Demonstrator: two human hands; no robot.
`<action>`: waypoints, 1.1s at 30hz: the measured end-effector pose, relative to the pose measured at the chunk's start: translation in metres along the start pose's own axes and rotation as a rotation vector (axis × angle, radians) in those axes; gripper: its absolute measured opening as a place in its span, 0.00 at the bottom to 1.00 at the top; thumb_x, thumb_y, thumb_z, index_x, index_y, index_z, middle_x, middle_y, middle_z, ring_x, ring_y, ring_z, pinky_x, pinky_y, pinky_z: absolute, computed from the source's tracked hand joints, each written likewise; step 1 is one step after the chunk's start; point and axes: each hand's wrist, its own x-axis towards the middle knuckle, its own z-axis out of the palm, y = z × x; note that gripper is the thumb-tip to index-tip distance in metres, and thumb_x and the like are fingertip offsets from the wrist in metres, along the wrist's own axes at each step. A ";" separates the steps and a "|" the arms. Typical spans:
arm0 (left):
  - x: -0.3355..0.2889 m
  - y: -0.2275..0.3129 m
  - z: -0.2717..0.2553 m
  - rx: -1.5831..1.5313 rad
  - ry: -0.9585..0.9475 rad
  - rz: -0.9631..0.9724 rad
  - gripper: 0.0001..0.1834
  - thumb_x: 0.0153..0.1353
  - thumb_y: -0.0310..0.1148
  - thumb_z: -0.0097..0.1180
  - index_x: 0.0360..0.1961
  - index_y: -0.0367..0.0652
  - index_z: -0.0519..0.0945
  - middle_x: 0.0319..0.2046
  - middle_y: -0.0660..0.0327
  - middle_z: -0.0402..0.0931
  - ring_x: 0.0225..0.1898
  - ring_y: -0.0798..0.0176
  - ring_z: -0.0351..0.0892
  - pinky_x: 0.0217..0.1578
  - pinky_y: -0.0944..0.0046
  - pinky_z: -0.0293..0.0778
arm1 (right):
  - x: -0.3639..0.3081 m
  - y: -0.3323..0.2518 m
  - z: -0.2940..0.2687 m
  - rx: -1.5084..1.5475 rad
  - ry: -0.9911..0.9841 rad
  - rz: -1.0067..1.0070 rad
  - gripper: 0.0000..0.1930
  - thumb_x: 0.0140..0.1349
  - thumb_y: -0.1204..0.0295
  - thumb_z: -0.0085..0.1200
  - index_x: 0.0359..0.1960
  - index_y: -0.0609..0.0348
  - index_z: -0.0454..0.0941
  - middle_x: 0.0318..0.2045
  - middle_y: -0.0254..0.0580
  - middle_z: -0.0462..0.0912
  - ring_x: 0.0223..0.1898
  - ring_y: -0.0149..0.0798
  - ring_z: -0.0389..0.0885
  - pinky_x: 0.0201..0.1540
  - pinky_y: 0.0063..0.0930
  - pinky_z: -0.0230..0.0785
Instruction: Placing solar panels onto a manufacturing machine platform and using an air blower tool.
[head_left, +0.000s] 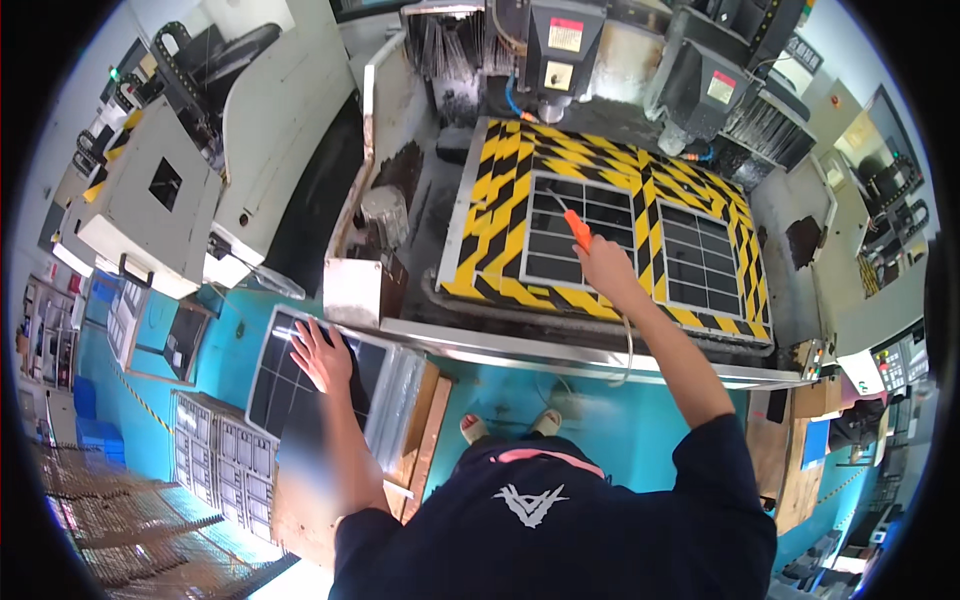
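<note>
We are standing in front of a two-spindle machine, and our right hand [605, 265] is closing its fingers around the handle of an orange blow gun [577, 229]. The gun is sitting above the left gridded dark panel [553, 245], and its thin nozzle is pointing forward and to our left; we cannot tell whether the tip is touching the surface. A pale hose [630, 350] is hanging below our right forearm, in front of the machine's metal front rail [520, 352].

Our left hand [322, 355] is spreading its fingers wide and is gripping nothing. It is lying over the far part of a dark sheet [275, 385] marked with light lines, outside the machine at our left; whether the palm is pressing on it we cannot tell. The sheet is resting beside a clear-wrapped stack [398, 395].

Inside the machine, the left panel and a right gridded dark panel [700, 260] are lying side by side on a fixture plate [490, 230] covered in yellow-and-black striped tape. A left spindle head [565, 45] and a right spindle head [703, 92] are hanging beyond the plate's far edge. Below us, our sandalled feet [472, 428] are standing on a teal floor [490, 385].
</note>
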 end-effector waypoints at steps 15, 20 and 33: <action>0.000 0.000 -0.002 -0.061 0.037 0.007 0.34 0.75 0.51 0.45 0.75 0.44 0.67 0.78 0.48 0.56 0.79 0.37 0.48 0.77 0.36 0.42 | 0.135 -0.069 0.003 -0.036 -0.209 -0.044 0.17 0.72 0.64 0.49 0.42 0.69 0.81 0.25 0.50 0.87 0.18 0.43 0.86 0.26 0.38 0.80; 0.000 0.000 -0.001 -0.042 0.021 0.007 0.34 0.75 0.51 0.44 0.75 0.43 0.66 0.78 0.47 0.55 0.79 0.37 0.47 0.77 0.36 0.41 | 0.134 -0.068 -0.009 -0.003 -0.145 -0.033 0.14 0.68 0.67 0.52 0.37 0.69 0.83 0.26 0.54 0.87 0.19 0.47 0.87 0.29 0.41 0.82; -0.002 0.002 -0.004 -0.053 0.064 0.031 0.33 0.75 0.49 0.46 0.74 0.40 0.67 0.77 0.45 0.57 0.79 0.35 0.49 0.76 0.35 0.41 | 0.167 -0.077 0.004 -0.070 -0.203 -0.004 0.16 0.69 0.66 0.52 0.45 0.70 0.80 0.29 0.54 0.88 0.20 0.45 0.87 0.27 0.37 0.82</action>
